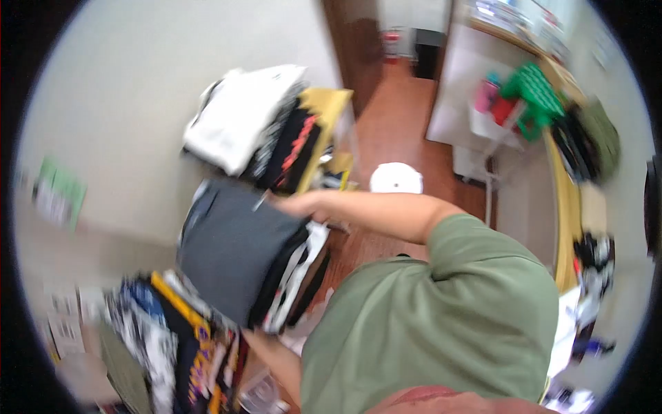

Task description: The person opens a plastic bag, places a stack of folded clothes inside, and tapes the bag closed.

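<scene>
A stack of folded clothes (pixel 234 252) is between my two hands, with a dark grey garment on top and black, white and brown layers below. My right hand (pixel 300 205) is closed on its upper edge, near a small pale tag. At the lower edge my left hand (pixel 254 339) is against the stack, its fingers mostly hidden underneath. Beyond my right hand, another pile of folded clothes (pixel 245 121), white on top, sits on a yellow shelf (pixel 327 103). Close to my left hand is a third pile of clothes (pixel 172 338), with patterned, blue and yellow pieces.
A round white object (pixel 396 178) is on the red-brown floor (pixel 393 121). Along the right runs a yellow-edged counter (pixel 565 228) carrying clothes and small items. A green bag (pixel 534 96) hangs at the upper right. A fire extinguisher (pixel 392 45) stands past the doorway.
</scene>
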Action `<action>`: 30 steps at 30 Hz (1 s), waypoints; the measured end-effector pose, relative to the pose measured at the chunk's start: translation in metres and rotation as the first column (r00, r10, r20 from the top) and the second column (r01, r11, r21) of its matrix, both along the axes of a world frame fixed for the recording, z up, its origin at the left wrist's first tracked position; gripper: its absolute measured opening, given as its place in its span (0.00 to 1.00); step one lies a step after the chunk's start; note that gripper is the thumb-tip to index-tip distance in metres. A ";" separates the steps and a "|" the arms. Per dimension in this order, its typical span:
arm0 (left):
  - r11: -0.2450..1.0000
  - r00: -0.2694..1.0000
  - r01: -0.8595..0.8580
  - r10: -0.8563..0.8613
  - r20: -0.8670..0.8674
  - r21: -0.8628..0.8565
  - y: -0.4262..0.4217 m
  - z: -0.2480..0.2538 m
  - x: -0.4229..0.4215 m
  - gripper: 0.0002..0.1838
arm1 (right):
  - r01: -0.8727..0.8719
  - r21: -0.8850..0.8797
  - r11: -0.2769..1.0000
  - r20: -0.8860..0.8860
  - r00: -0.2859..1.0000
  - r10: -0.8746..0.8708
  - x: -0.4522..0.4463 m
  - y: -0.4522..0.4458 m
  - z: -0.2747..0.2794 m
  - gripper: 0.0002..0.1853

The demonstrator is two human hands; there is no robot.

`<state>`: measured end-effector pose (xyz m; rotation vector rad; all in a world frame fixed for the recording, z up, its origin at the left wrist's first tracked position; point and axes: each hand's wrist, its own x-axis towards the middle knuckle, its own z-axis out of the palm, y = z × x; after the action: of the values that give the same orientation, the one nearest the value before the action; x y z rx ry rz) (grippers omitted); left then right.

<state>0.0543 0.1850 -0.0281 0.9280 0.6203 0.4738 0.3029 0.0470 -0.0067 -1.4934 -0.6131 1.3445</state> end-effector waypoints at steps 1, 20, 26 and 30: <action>1.000 1.000 0.008 -0.007 -0.026 0.029 0.000 -0.003 0.002 0.26 | -0.046 0.104 0.994 -0.182 0.981 0.064 0.003 0.008 -0.023 0.41; 0.664 0.734 0.610 -0.679 0.007 0.432 -0.136 0.060 0.127 0.27 | 0.759 0.351 0.549 -0.338 0.649 -0.681 -0.124 -0.249 0.007 0.44; 0.270 0.264 0.917 -0.963 0.061 0.293 -0.319 0.049 0.139 0.27 | 0.977 0.213 -0.030 -0.464 0.074 -0.883 -0.219 -0.421 0.030 0.27; -0.058 -0.090 0.959 -0.991 0.103 0.277 -0.481 0.050 0.169 0.28 | 0.858 0.274 -0.434 -0.386 -0.316 -0.867 -0.281 -0.513 0.035 0.28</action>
<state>0.2232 -0.2965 0.0215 1.1470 -0.5431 -0.8136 0.0220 -0.4663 0.0279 -0.8740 0.4732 -0.3672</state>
